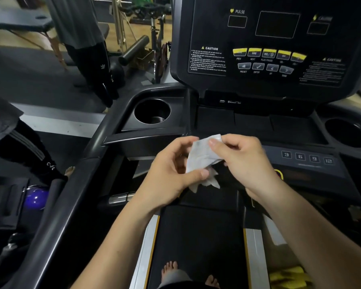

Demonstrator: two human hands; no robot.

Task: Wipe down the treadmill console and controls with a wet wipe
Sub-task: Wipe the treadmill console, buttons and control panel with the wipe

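Stood barefoot on the black belt [198, 236] of a treadmill, toes [169, 268] seen at the bottom. Held a white wipe [202, 157] up in the air with both hands, in front of the low edge of the console and not touching it. Pinched the bottom of the wipe with the left hand [171, 172], thumb pressed on the front, other fingers curled behind. Pinched the top corner with the right hand [244, 159], finger and thumb tight together, the rest of the fingers bent in. Looked crumpled and partly folded, that wipe, with a ragged bit hanging down below the left thumb.

Faced the big dark screen panel [277, 38], tilted up ahead, all its little windows dark. Showed a row of yellow buttons [269, 53] with grey buttons [265, 67] just under them. Showed white warning words [208, 59] on the left part of the panel. Had a round cup holder [152, 111] on the left of the tray and another cup holder [346, 132] on the right. Carried number buttons [306, 157] marked 3, 6, 9 and 12, just to the right of the right hand.

Off to the left, saw someone's legs in black pants [96, 67] on the gym floor, and a shiny blue ball [37, 198] low down.
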